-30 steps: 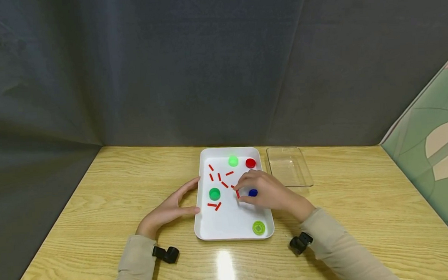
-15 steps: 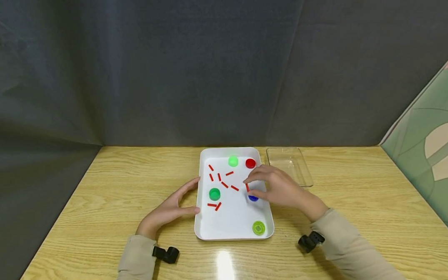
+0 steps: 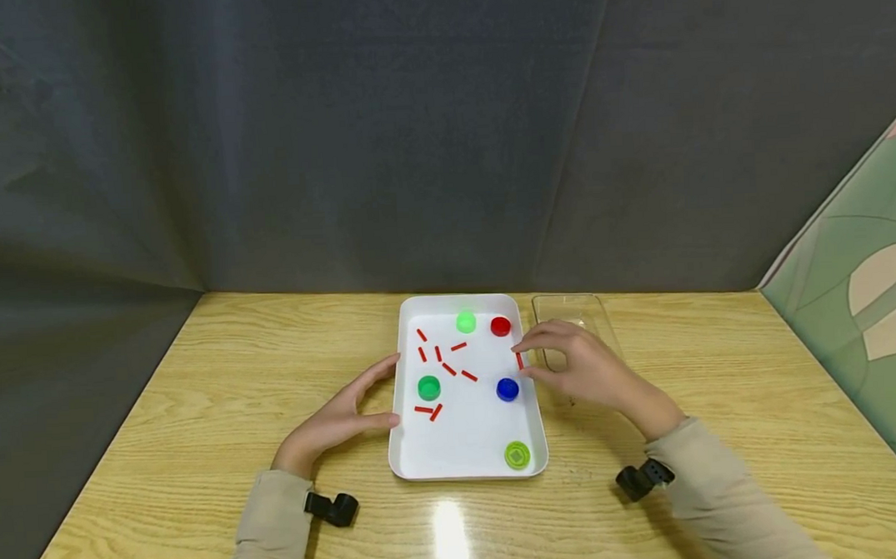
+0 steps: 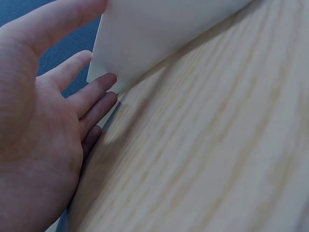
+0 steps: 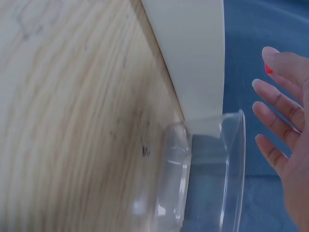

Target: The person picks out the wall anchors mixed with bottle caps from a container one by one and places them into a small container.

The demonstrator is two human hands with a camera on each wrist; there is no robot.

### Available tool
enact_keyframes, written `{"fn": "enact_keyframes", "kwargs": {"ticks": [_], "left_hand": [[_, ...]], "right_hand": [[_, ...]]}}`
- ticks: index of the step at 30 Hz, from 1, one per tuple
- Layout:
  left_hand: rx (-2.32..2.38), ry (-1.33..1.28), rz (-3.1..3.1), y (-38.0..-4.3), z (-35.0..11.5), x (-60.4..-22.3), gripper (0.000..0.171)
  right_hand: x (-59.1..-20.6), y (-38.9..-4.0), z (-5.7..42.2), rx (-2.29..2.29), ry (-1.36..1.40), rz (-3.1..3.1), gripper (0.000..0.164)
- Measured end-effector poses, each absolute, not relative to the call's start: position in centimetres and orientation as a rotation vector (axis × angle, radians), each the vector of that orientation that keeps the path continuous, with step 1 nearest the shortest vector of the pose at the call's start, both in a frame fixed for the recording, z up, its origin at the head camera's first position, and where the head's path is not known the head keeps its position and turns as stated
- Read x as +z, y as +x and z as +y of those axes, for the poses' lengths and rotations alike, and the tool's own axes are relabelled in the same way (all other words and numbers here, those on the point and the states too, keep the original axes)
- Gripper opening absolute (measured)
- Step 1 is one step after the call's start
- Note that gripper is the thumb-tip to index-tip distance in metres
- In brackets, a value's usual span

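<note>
My right hand point(image 3: 583, 371) pinches a small red stick point(image 3: 519, 361) between thumb and finger, over the right edge of the white tray point(image 3: 466, 454). In the right wrist view only a bit of that red stick point(image 5: 268, 68) shows at the fingertips. Several like red sticks point(image 3: 448, 369) lie scattered in the tray's left and middle part. My left hand point(image 3: 340, 418) touches the tray's left side with spread fingers, also seen with the tray wall point(image 4: 159, 38) in the left wrist view. Close by my right hand stands a clear plastic box point(image 3: 569, 306), partly covered by it.
Inside the tray stand a light green cap point(image 3: 466, 322), a red cap point(image 3: 500, 326), a green cap point(image 3: 428, 388), a blue cap point(image 3: 508, 389) and a yellow-green cap point(image 3: 517, 455). A dark cloth point(image 3: 412, 148) rises behind the wooden table point(image 3: 219, 373).
My right hand has lifted a red stick from the tray's middle and carried it rightward, past the blue cap to the tray's right edge. The left hand has stayed still.
</note>
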State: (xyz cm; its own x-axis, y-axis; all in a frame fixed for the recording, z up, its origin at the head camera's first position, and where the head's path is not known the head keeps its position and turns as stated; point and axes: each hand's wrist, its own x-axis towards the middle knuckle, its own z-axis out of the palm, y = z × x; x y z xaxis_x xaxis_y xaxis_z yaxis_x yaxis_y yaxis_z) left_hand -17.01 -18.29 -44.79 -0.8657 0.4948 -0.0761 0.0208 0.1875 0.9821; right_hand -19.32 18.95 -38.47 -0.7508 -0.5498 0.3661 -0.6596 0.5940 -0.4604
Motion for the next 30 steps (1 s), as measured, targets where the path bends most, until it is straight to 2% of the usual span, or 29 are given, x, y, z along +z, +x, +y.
{"fn": "enact_keyframes", "kwargs": {"ticks": [30], "left_hand": [[1.713,0.469,2.095,-17.0,-18.3,-44.8,0.084]], "right_hand": [[-39.8,-20.5,23.3,0.922,0.844,-2.612,0.027]]}}
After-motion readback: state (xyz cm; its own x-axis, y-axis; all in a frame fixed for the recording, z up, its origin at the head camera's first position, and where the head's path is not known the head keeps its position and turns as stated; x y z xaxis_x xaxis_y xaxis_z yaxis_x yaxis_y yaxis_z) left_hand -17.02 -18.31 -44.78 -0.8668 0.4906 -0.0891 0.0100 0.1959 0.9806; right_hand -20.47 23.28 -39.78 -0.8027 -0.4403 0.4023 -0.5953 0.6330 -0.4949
